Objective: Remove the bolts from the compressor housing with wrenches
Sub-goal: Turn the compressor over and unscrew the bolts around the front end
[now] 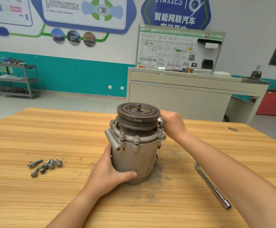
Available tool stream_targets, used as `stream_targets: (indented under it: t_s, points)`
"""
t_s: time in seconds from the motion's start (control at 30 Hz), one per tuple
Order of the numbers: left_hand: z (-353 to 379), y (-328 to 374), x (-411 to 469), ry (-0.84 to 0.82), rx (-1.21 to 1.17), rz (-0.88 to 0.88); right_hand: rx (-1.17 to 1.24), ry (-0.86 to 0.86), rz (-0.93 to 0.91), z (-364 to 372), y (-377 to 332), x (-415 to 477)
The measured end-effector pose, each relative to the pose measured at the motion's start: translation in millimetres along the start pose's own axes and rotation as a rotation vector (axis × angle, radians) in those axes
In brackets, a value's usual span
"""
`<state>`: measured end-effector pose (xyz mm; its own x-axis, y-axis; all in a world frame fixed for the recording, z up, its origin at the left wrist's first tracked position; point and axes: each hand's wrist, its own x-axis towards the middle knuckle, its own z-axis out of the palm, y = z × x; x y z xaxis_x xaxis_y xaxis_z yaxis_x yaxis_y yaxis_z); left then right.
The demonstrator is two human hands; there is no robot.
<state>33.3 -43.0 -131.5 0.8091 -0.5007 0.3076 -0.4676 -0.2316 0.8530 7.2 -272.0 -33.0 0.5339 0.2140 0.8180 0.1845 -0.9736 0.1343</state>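
Standing upright on the table [35, 129], the compressor housing [134, 155] looks heavy, rigid cast metal, smooth enough to slip, so the left hand [107, 174] wraps its lower barrel. The right hand [172, 122] pinches a flange bolt [161, 123], seemingly finger-loose; the wrench [213, 186] lies aside.

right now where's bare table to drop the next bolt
Bare wood between the loose bolts and the compressor, and the table's near left corner. Crowded on the right: right hand pinching a flange bolt, its forearm, the wrench.
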Motion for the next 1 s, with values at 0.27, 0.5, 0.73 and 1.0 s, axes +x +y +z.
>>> stream_targets:
  t_s: [0.27, 0.5, 0.73, 1.0]
  points:
    - [2.4, 1.1, -2.0, 0.016, 0.029, 0.014, 0.578, 0.129, 1.014, 3.9, 3.1, -15.9]
    - [0.1, 4.7, -2.1, 0.012, 0.038, 0.019, 1.056, -0.361, 1.303, -7.5, -21.5, -39.2]
    - [-7.3, 3.7, -0.4, -0.015, 0.073, 0.001, 1.003, -0.439, 1.189, -24.4, -31.7, -30.8]
    - [-23.7, 4.0, 5.0, -0.154, 0.205, -0.023, 0.890, -0.333, 1.253, -59.8, -66.9, -56.3]
